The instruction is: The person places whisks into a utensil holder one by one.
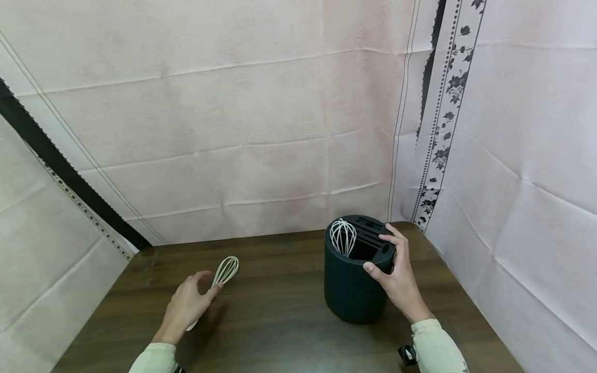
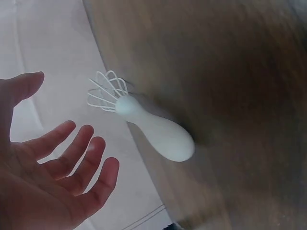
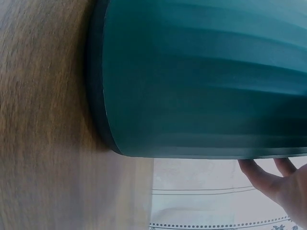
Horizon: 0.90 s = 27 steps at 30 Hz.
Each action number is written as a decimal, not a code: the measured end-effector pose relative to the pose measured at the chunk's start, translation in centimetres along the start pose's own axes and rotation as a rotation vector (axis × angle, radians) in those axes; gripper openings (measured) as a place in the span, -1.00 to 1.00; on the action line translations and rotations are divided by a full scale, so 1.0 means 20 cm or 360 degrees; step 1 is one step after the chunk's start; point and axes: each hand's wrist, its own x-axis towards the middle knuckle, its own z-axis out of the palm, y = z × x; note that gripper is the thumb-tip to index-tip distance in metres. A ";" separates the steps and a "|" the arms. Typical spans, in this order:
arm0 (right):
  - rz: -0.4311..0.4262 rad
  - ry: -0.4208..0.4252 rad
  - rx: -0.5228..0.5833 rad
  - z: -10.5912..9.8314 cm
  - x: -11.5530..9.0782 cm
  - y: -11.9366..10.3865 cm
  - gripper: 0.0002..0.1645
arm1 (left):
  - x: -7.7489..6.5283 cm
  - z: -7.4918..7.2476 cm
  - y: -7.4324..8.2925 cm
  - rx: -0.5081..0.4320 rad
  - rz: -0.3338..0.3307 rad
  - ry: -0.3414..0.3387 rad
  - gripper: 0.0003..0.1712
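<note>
A dark green utensil holder (image 1: 355,290) stands upright on the wooden table, with slots and a larger opening in its top. My right hand (image 1: 402,277) grips its upper right rim, thumb on the near side and fingers over the far edge. Inside the larger opening, a white wire whisk (image 1: 342,237) stands with its wires upward. A second whisk (image 2: 165,136) with a thick white handle lies on the table at left. Over it hovers my left hand (image 1: 187,305), fingers spread and loosely bent; the left wrist view shows a gap between them and the handle.
The brown wooden table (image 1: 275,321) ends at a pale cloth wall (image 1: 261,129) behind. More cloth (image 1: 527,155) with a dark floral border hangs along the right side, and another sheet (image 1: 42,269) along the left.
</note>
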 end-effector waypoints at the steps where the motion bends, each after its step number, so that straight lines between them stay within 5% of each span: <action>1: 0.0001 -0.0003 0.0003 0.00 0.00 0.00 -0.16 | 0.00 0.00 -0.01 0.0001 -0.0014 -0.0011 -0.15; 9: -0.0056 0.0015 0.0006 0.00 0.01 0.01 -0.16 | 0.04 0.03 -0.08 0.0014 -0.0089 -0.0111 -0.03; 27: 0.0017 0.0000 -0.0038 0.00 0.00 0.00 -0.16 | 0.08 0.10 -0.18 -0.0067 -0.0183 -0.0137 -0.27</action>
